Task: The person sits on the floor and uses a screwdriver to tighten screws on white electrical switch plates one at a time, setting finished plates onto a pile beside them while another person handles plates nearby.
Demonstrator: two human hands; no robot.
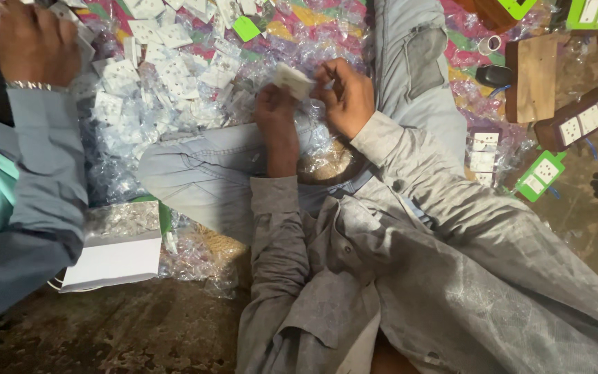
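My left hand [276, 114] and my right hand [347, 97] meet above my lap, both reaching out of grey sleeves. Between them they hold a small white socket plate [293, 80]; the left grips it from below, and the right pinches its right edge. Crinkled clear plastic wrap [316, 142] lies over my grey trouser legs just under the hands. How the fingers sit behind the plate is hidden.
A heap of white socket plates in clear bags [164, 76] covers the patterned cloth on the far left. A co-worker's hands [25, 41] in blue sleeves work at the top left. A white box [114, 260] lies near left. Wooden socket boards [579, 118] and green-cased sockets [541, 174] lie at right.
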